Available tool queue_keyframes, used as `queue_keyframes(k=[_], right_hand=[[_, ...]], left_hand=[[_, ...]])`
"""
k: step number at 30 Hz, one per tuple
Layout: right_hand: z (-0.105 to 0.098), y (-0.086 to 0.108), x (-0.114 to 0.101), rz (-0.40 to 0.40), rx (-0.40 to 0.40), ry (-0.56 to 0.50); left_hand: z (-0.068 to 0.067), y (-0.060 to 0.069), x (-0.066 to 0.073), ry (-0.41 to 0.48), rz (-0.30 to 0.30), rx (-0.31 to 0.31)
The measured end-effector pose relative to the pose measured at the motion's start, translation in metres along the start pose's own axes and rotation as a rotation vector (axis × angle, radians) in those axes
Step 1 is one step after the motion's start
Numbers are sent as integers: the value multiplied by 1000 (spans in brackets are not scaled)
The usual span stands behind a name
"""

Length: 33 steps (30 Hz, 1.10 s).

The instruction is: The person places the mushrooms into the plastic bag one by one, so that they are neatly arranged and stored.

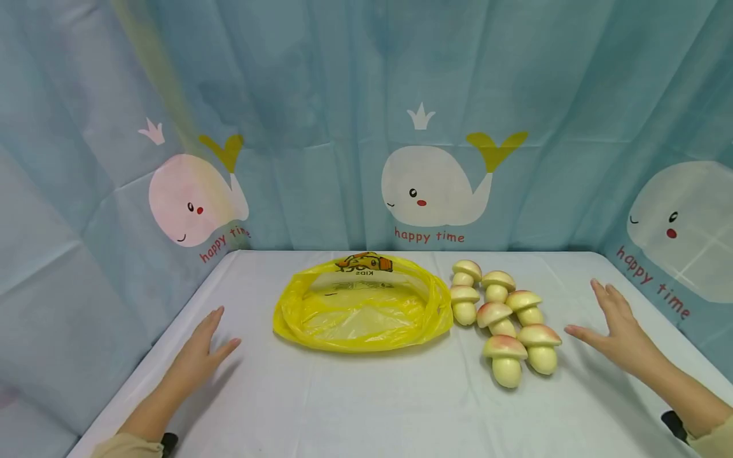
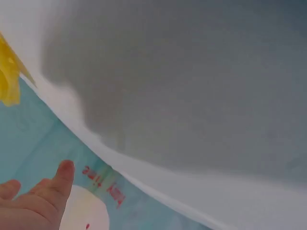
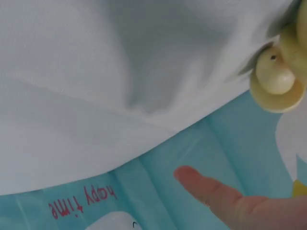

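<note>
"Risk from this point?"

"In my judgement, the yellow thin plastic bag (image 1: 361,344), its oval mouth spread wide, could slide or collapse if its limp rim were pulled from one side. The glossy cream mushroom-shaped pieces (image 1: 494,313), pink-tinged on some caps, might roll toward an edge of the white-covered desk (image 1: 366,407) if knocked."

"Locations and hands?"

"Bag near the desk's far edge, left of its middle; pieces to its right, the closest just beside the rim. Left hand (image 1: 196,353) near the left edge, right hand (image 1: 627,337) near the right; both released, fingers extended, grasping nothing."

"Count?"

"Bag, one. Pieces, seven. Hands, two."
</note>
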State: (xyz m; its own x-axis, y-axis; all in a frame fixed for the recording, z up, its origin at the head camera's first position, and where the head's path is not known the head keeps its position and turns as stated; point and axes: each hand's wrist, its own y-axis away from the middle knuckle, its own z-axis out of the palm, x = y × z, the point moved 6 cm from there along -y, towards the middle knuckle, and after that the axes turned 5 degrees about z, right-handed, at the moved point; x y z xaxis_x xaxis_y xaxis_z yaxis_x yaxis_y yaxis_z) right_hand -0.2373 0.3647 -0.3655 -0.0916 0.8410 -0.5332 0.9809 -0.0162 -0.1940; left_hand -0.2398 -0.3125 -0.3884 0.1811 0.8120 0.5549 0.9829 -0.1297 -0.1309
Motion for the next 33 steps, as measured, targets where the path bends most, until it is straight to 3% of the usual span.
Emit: queue_keyframes(k=[5,10,13,16,22,28,33], right_hand=[[6,-1,-5,22,-86,-51],[16,0,-6,157,-267,-224],[21,2,-6,227,-328,-312],[24,3,-7,269,-361,-340],[31,6,-7,324,-430,-365],[38,6,-5,367,-488,-402],[43,3,-6,370,-489,-411]], left_hand=[[-1,-4,9,138,-79,7],[-4,-11,17,362,-133,12],[0,-18,17,453,-191,6],[6,-26,18,511,-232,12],[18,-40,29,622,-256,34],[29,-46,42,694,-301,34],[35,-51,43,750,-345,47]])
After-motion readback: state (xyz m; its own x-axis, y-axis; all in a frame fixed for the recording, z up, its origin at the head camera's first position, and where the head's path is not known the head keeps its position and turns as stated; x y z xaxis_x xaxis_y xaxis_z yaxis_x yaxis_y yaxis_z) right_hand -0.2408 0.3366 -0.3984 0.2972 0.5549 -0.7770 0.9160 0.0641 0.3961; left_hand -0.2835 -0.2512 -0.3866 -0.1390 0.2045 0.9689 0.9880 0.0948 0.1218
